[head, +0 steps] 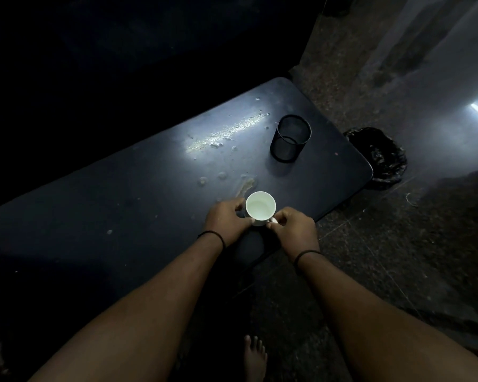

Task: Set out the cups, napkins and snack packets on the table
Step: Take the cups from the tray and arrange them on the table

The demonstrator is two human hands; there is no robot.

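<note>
Head view: at frame centre, a white cup (260,207) is pinched between left hand (226,220) and right hand (294,230) above the dark table (94,216).

Black mesh holder (290,139) upright on table (94,216) far right, dried spills mid-table, left half open

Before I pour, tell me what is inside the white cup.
The white cup shows only a pale bare inside. The fingers of both hands hide its lower outside wall.
</note>
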